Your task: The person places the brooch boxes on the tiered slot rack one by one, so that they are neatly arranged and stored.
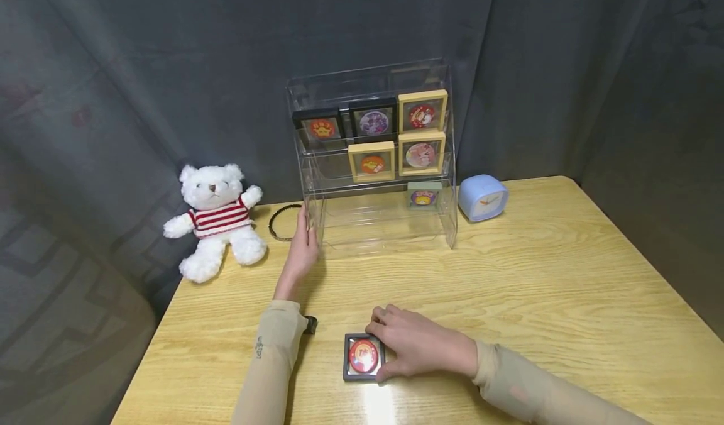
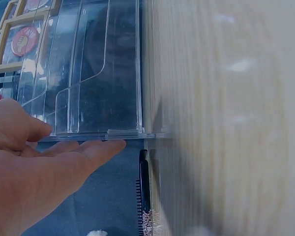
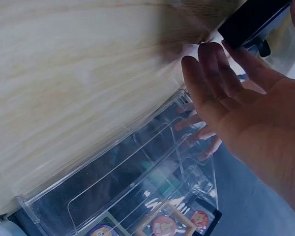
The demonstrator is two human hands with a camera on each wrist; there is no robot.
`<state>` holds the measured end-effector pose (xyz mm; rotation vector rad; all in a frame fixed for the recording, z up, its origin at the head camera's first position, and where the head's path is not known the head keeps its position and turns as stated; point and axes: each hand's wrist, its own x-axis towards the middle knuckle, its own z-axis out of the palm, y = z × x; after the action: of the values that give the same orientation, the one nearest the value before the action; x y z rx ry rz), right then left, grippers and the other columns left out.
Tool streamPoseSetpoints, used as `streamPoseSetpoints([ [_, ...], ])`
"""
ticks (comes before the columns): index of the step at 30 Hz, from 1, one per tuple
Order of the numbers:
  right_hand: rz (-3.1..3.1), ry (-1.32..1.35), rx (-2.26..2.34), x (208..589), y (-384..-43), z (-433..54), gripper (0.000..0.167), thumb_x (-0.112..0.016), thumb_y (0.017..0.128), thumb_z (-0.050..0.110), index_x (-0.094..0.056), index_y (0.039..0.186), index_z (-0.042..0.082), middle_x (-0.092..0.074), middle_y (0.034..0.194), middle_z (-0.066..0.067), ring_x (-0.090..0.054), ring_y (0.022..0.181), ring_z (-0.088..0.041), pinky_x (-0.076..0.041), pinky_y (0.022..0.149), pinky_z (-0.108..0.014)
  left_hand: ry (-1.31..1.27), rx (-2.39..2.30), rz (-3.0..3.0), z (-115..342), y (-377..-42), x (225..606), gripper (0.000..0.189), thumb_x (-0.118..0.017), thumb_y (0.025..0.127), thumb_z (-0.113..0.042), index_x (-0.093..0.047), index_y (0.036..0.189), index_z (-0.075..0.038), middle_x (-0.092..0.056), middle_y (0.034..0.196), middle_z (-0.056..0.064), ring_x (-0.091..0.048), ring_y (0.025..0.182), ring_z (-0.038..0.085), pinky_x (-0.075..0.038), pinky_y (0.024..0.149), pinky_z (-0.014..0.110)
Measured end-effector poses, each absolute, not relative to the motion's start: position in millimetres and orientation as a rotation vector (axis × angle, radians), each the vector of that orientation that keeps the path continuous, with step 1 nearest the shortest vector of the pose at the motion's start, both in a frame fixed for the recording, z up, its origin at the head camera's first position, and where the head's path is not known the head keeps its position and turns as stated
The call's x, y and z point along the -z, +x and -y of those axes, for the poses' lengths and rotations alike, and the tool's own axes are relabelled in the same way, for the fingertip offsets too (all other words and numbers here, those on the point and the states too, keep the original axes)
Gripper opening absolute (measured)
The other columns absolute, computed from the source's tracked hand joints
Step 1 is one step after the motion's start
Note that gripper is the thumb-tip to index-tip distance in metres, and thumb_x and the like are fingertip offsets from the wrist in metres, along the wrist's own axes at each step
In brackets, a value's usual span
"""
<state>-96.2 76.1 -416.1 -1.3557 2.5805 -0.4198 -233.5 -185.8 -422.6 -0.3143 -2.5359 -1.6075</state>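
Observation:
On the table, a black square display frame (image 1: pixel 347 357) holds a round red badge (image 1: pixel 363 356). My right hand (image 1: pixel 415 343) pinches this frame at its right side, thumb at the near edge and a finger at the far edge. In the right wrist view the frame (image 3: pixel 253 22) shows as a dark block against the fingertips. My left hand (image 1: pixel 302 249) touches the left side of a clear tiered acrylic rack (image 1: pixel 367 224). Its fingers lie straight along the outside of the panel (image 2: pixel 98 133) in the left wrist view, with the thumb near the edge.
Black frames (image 1: pixel 373 122), yellow frames (image 1: pixel 421 154) and a green frame (image 1: pixel 424 196) stand on the rack's tiers. Left of the rack sit a white teddy bear (image 1: pixel 217 217) and a dark toothed headband (image 1: pixel 273 224). A blue clock (image 1: pixel 483 197) is at its right. Dark curtain (image 1: pixel 226 48) hangs behind.

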Motion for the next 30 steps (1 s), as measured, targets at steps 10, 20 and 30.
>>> streamPoseSetpoints([
  [10,-2.633,-1.358,0.396,414.9,-89.6,-74.7,0.077,-0.093,0.079,0.052,-0.067,0.132,0.003,-0.064,0.123,-0.007,-0.058,0.105,-0.015,-0.058,0.092,-0.028,-0.330,1.597,2.529,185.7,-234.5,422.2,0.067,-0.027,0.115,0.000,0.002,0.173,-0.013,-0.008,0.177,0.019,-0.013,0.161,0.039,-0.014,0.132,0.053],
  [20,-2.575,-1.291,0.672,411.8,-94.9,-70.9,0.070,-0.102,0.069,0.019,-0.056,0.121,0.005,-0.066,0.117,-0.010,-0.065,0.096,-0.012,-0.061,0.086,-0.024,-0.321,1.578,2.553,186.7,-234.9,424.1,0.067,-0.027,0.114,0.000,0.004,0.173,-0.012,-0.003,0.178,0.018,-0.010,0.162,0.038,-0.012,0.132,0.052],
  [30,-2.527,-1.291,0.854,412.4,-104.1,-75.5,0.059,-0.096,0.076,0.012,-0.053,0.116,0.006,-0.061,0.113,-0.005,-0.060,0.088,-0.007,-0.059,0.079,-0.017,-0.319,1.570,2.562,187.4,-233.1,423.7,0.068,-0.028,0.115,0.000,0.004,0.173,-0.013,-0.002,0.178,0.017,-0.010,0.162,0.037,-0.012,0.132,0.053],
])
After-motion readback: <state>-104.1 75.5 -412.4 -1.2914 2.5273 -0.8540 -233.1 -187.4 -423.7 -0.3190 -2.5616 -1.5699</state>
